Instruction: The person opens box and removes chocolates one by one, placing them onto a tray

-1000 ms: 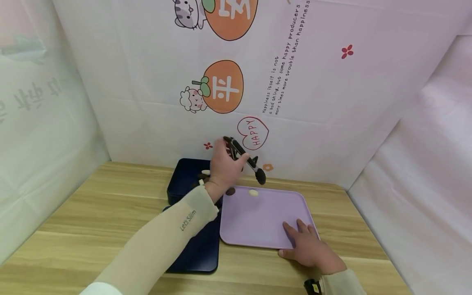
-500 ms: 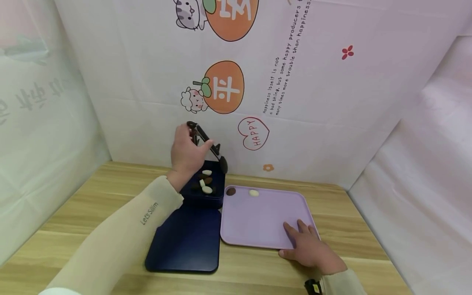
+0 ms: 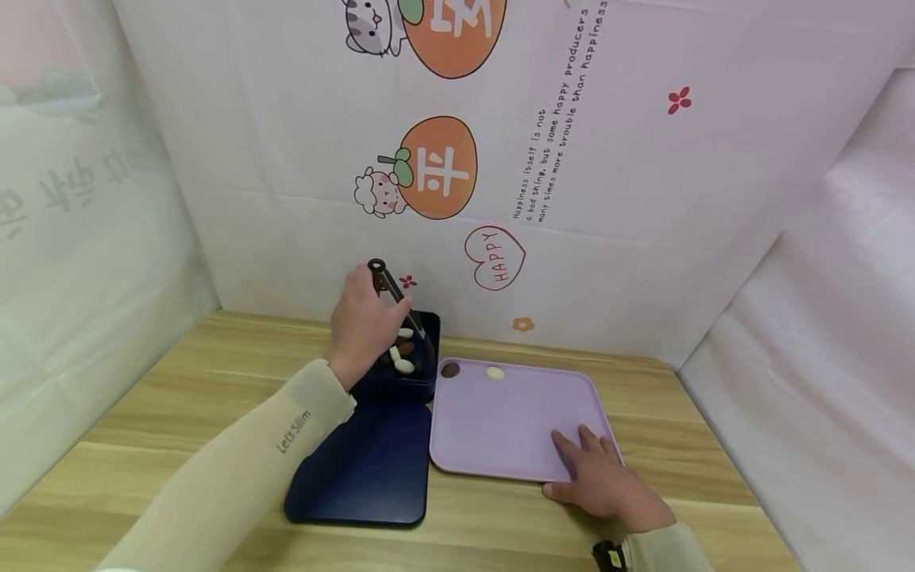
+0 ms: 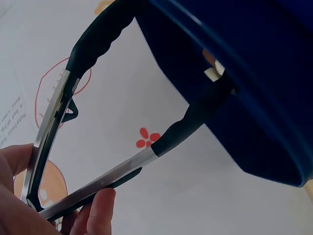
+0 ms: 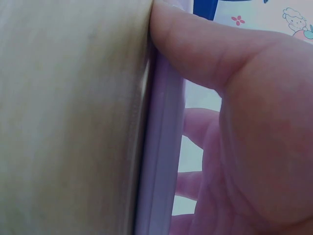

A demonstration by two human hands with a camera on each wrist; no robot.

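Observation:
My left hand (image 3: 364,322) holds kitchen tongs (image 3: 395,290) with black grips and tips. Their lower end reaches into a navy box (image 3: 396,389) at the back. In the left wrist view the arms of the tongs (image 4: 105,183) stand wide apart, one tip inside the box near the pieces. White oval pieces (image 3: 404,366) and brown ones (image 3: 406,349) lie in the box, partly hidden. My right hand (image 3: 599,481) rests with spread fingers on the front right corner of a lilac tray (image 3: 515,421), its thumb at the front edge.
On the tray's back edge lie a brown oval piece (image 3: 450,370) and a white one (image 3: 495,373). A flat navy lid (image 3: 364,469) lies before the box, left of the tray. A printed white cloth (image 3: 608,262) stands behind the wooden table (image 3: 171,381).
My left hand has moved left from above the tray's back edge to the box, and the tongs have dipped down into it. The right hand has stayed on the tray.

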